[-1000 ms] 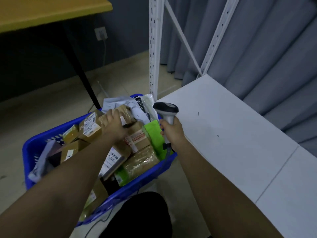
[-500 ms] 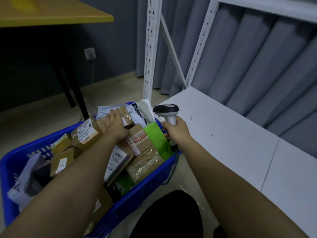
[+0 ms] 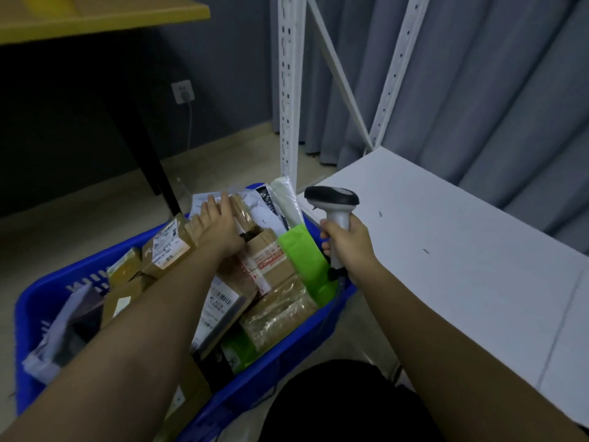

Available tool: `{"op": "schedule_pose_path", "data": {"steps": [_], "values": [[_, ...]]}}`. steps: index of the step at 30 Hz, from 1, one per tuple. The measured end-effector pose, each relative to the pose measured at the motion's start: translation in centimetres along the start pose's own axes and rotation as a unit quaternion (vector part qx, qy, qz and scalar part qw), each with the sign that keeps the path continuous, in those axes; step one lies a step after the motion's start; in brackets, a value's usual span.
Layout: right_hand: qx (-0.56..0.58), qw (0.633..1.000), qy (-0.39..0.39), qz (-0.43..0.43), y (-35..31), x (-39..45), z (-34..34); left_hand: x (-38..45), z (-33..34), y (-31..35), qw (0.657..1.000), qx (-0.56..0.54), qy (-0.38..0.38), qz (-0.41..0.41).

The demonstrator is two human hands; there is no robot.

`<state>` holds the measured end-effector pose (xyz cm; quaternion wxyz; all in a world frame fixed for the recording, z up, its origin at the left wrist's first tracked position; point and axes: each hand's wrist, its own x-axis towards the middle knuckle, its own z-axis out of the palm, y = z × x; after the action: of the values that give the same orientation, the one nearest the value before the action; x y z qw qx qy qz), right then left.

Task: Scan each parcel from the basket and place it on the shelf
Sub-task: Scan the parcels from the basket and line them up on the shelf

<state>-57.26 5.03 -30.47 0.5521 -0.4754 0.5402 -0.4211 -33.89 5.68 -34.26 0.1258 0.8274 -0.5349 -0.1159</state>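
A blue basket (image 3: 41, 293) on the floor is full of parcels: a labelled brown box (image 3: 169, 244), a box with red-printed tape (image 3: 266, 260), a green bag (image 3: 302, 253) and a tape-wrapped parcel (image 3: 280, 311). My left hand (image 3: 220, 224) lies on the pile at the basket's far side. Its fingers stretch over a small tape-wrapped brown parcel (image 3: 243, 215) and a white mailer; the thumb is hidden. My right hand (image 3: 349, 242) grips the handle of a white barcode scanner (image 3: 331, 199), held upright over the basket's right edge, beside the white shelf board (image 3: 446, 250).
A white shelf upright (image 3: 288, 90) with a diagonal brace stands behind the basket, grey curtains (image 3: 478, 90) behind it. A yellow tabletop (image 3: 95, 17) on a black leg (image 3: 143, 148) is at the upper left, near a wall socket (image 3: 182, 92). My dark-clothed knee (image 3: 334, 403) is below.
My left hand has slid a little farther across the pile toward the basket's far edge, its fingers now stretched out. The right hand keeps holding the scanner; the view has tilted upward.
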Motion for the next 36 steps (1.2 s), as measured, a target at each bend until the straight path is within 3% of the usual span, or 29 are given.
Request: {"op": "schedule_pose_path", "data": {"steps": [4, 6, 9, 13, 16, 19, 22, 24, 26, 31, 34, 36], "values": [[-0.026, 0.999, -0.038, 0.005, 0.2, 4.3, 0.3, 2.4, -0.3, 0.6, 0.999, 0.007, -0.031, -0.012], [-0.037, 0.998, -0.059, 0.009, 0.3, 5.5, 0.5, 2.6, -0.2, 0.7, 0.997, 0.061, -0.04, 0.0], [-0.049, 0.995, -0.087, 0.014, 0.2, 6.3, 0.6, 2.1, -0.5, 1.1, 0.993, 0.121, -0.008, -0.008], [-0.073, 0.994, -0.084, -0.011, -0.8, 6.9, -0.1, 0.5, -1.4, 1.9, 0.991, -0.013, 0.093, -0.091], [-0.083, 0.995, -0.045, -0.044, -2.0, 6.7, -1.1, -1.6, -3.2, 2.8, 0.964, -0.165, 0.179, -0.109], [-0.047, 0.997, -0.024, -0.058, -3.6, 5.9, -1.9, -4.1, -5.9, 4.7, 0.937, -0.265, 0.201, -0.107], [0.009, 0.998, -0.023, -0.061, -5.3, 4.5, -3.5, -5.5, -7.4, 6.9, 0.883, -0.418, 0.176, -0.122], [0.029, 0.997, -0.016, -0.071, -6.4, 3.4, -5.7, -6.2, -8.0, 9.9, 0.819, -0.547, 0.135, -0.109], [0.046, 0.996, 0.004, -0.071, -7.3, 2.3, -8.6, -7.4, -8.0, 13.6, 0.778, -0.621, 0.064, -0.073], [0.107, 0.989, 0.079, -0.066, -7.9, -0.7, -16.3, -9.1, -5.3, 21.6, 0.754, -0.647, -0.107, -0.026], [0.099, 0.986, 0.114, -0.069, -7.4, -1.3, -20.6, -9.0, -2.6, 26.0, 0.735, -0.66, -0.158, -0.012], [0.126, 0.982, 0.123, -0.066, -6.6, -0.7, -22.7, -8.5, -0.9, 28.5, 0.739, -0.648, -0.182, 0.013]]}}
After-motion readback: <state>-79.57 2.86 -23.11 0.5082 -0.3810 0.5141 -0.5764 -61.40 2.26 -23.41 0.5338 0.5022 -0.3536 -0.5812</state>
